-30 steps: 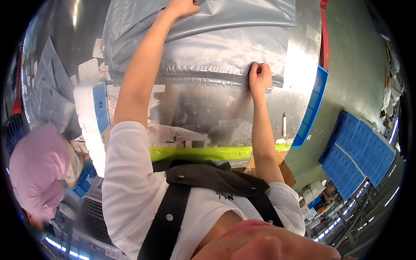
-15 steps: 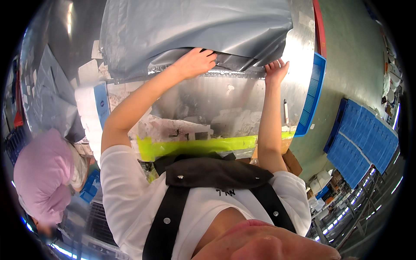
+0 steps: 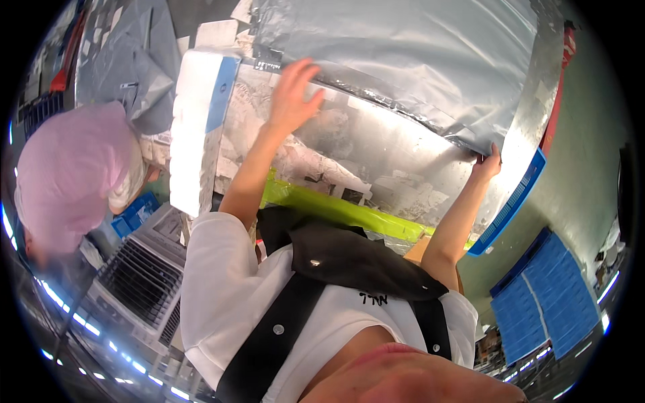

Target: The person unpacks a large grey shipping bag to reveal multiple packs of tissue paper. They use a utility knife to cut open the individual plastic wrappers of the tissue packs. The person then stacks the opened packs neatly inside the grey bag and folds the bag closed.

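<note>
A large grey plastic bag [image 3: 403, 54] lies spread over the far part of the metal table [image 3: 396, 144], its near edge running across in front of me. At that edge's left part, my left hand [image 3: 290, 101] is raised with fingers spread, slightly blurred, and holds nothing. My right hand [image 3: 489, 163] pinches the bag's near right corner between thumb and fingers. Around that corner the plastic is creased and bunched. Whatever may be inside the bag is hidden.
A stack of white packs with a blue side panel [image 3: 222, 94] stands left on the table. Yellow-green tape [image 3: 336, 207] runs along the near edge. A blue basket [image 3: 510, 205] hangs at the right side. At the left, a person in pink [image 3: 74, 168] bends near more grey plastic [image 3: 151, 67].
My left hand has come off the bag's opening and opened. The bag's raised near edge now lies flat. My right hand has closed on its corner. The whole view has turned and shifted.
</note>
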Available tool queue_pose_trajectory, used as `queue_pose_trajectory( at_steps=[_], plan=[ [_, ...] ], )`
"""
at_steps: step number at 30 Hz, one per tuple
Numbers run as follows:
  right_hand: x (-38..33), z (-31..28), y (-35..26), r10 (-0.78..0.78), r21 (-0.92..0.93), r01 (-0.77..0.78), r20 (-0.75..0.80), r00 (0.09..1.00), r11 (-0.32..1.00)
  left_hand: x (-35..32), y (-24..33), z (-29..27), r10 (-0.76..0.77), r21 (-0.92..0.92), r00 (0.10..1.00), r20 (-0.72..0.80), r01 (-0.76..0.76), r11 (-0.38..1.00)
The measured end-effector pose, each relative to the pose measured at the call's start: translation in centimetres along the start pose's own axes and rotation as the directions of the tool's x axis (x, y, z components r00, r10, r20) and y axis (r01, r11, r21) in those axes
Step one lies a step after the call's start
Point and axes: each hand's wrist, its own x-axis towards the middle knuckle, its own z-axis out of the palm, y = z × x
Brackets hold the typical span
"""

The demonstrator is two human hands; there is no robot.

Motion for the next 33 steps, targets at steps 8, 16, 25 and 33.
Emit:
queue_pose_trajectory(
  at_steps=[8,16,25,33],
  plan=[
    [2.0,-0.5,1.9,-0.105,0.024,0.104,0.099,0.990,0.994,-11.4,-11.4,-17.0,-0.578,0.612,0.808,-0.110,0.514,0.601],
    [-0.3,-0.1,2.2,-0.151,-0.296,0.211,0.213,0.965,0.932,-9.3,-9.4,-18.8,-0.681,0.635,0.732,0.029,0.512,0.579],
    [-0.7,-0.6,2.4,-0.328,-0.592,0.366,0.177,0.928,0.718,-3.2,9.2,-14.1,-0.134,0.186,0.975,0.179,0.100,0.977],
    [-1.4,-2.0,2.8,-0.323,-0.439,0.369,0.178,0.929,0.819,0.8,23.2,-1.4,-0.063,-0.023,0.972,0.225,0.070,0.997]
  ],
)
